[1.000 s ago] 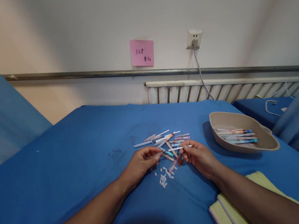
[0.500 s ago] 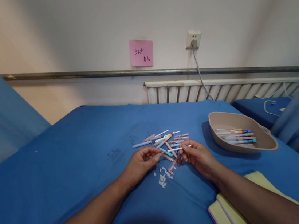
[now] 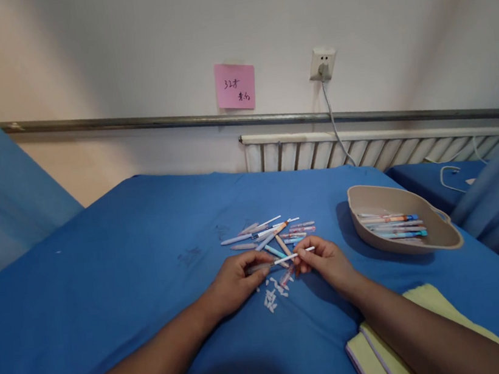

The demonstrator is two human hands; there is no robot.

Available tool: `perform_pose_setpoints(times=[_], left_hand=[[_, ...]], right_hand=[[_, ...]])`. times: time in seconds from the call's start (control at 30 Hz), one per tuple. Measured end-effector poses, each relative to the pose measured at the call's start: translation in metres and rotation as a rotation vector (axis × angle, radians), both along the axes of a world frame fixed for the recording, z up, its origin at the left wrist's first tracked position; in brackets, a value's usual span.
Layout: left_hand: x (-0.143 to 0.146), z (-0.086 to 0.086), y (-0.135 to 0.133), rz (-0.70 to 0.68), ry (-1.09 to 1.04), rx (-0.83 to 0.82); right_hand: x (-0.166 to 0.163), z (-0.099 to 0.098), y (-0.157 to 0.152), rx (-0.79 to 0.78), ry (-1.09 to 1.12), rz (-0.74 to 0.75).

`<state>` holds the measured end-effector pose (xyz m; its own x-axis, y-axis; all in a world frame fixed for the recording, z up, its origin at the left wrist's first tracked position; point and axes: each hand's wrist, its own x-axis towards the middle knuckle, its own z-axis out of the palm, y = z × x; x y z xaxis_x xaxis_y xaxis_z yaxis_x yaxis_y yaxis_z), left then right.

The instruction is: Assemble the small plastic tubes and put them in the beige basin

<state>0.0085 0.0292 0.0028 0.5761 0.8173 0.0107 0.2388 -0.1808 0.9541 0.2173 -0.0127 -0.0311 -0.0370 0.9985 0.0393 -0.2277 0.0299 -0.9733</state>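
Observation:
My left hand (image 3: 238, 279) is closed around a slim, translucent pen barrel (image 3: 259, 267), mostly covered by the fingers. My right hand (image 3: 326, 261) pinches a thin white pen refill (image 3: 282, 260), which runs level between the hands, its left end at the barrel's mouth. How far it reaches inside I cannot tell. Beyond the hands lies a loose pile of pen parts, among them a blue barrel (image 3: 237, 239) and an orange-tipped pen (image 3: 282, 227). Small white plugs or tips (image 3: 270, 301) are scattered in front of the hands, near a clear pinkish piece (image 3: 285, 277).
A beige basket (image 3: 440, 238) with several pens inside stands at the right. A folded yellow towel (image 3: 363, 353) lies under my right forearm. Everything rests on a blue sheet (image 3: 103, 261). Behind are a radiator (image 3: 300, 156), a metal rail (image 3: 153, 123) and a plugged-in cable (image 3: 333, 121).
The left hand has gone from pinching the refill's dark end to gripping a pen barrel. The right hand has moved slightly left with the refill, whose left end now meets the barrel.

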Motion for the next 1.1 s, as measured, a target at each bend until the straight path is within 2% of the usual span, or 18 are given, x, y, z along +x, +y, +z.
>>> perform_pose_setpoints(times=[0.1,0.27,0.4,0.47,0.57,0.7,0.8,0.9,0.97,1.03,1.1], left_hand=[[0.003,0.001,-0.005,-0.055,0.038,0.026],[0.011,0.000,-0.013,-0.086,-0.093,-0.185],[0.013,0.000,-0.014,-0.121,-0.121,-0.259],[0.012,0.000,-0.012,-0.146,-0.113,-0.256],[0.009,-0.001,-0.008,-0.147,-0.117,-0.269],[0.006,-0.004,-0.002,-0.078,-0.145,-0.321],[0.005,-0.004,0.003,-0.003,-0.184,-0.379],[0.004,-0.002,0.008,0.087,-0.268,-0.447],[0.003,-0.001,0.010,0.139,-0.327,-0.503],[0.002,0.000,0.013,0.175,-0.373,-0.553],[0.001,-0.001,0.015,0.202,-0.410,-0.582]], right_hand=[[-0.006,0.001,-0.006,0.052,-0.167,0.033],[-0.013,0.012,-0.021,0.241,-0.421,0.078],[-0.015,0.021,-0.028,0.302,-0.472,0.155],[-0.015,0.023,-0.028,0.299,-0.430,0.194],[-0.014,0.023,-0.025,0.272,-0.249,0.185],[-0.008,0.021,-0.017,0.146,0.065,0.076],[0.000,0.018,-0.006,0.053,0.141,-0.089],[0.010,0.011,0.006,0.013,0.023,-0.243],[0.015,0.006,0.011,0.039,-0.059,-0.275],[0.016,0.001,0.011,0.097,-0.170,-0.245],[0.013,0.001,0.007,0.196,-0.394,-0.131]])
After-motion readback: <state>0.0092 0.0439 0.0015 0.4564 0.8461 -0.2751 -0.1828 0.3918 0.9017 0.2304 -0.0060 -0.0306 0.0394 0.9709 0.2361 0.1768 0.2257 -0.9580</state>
